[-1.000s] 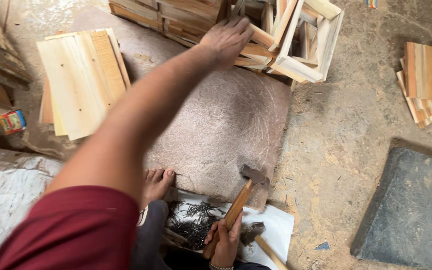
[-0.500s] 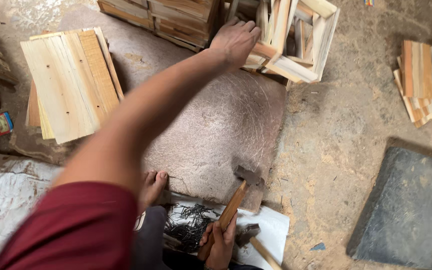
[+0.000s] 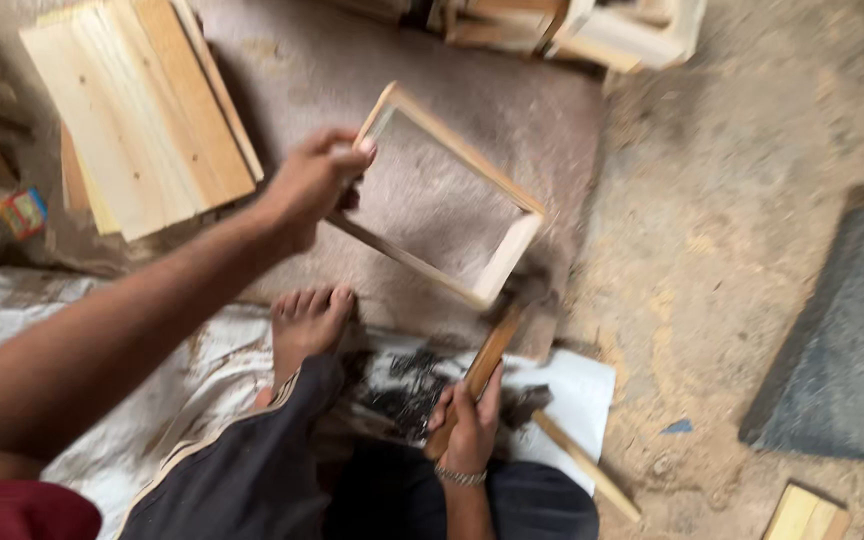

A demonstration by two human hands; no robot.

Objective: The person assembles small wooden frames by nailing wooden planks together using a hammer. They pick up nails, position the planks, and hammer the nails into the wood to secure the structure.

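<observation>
My left hand grips one corner of an open rectangular wooden frame and holds it tilted above a flat grey stone slab. My right hand is closed around the wooden handle of a hammer, whose head lies near the frame's lower corner at the slab's near edge. My bare foot rests at the slab's near edge. A dark heap of small nails lies on white sheeting beside my right hand.
A stack of pale wooden boards lies at the upper left. More wooden frames are piled at the top. A dark grey slab lies at the right on the sandy floor. A second wooden handle lies by my knee.
My left hand has pulled a wooden frame from the far pile back over the stone slab, towards me. My right hand has kept hold of the hammer.
</observation>
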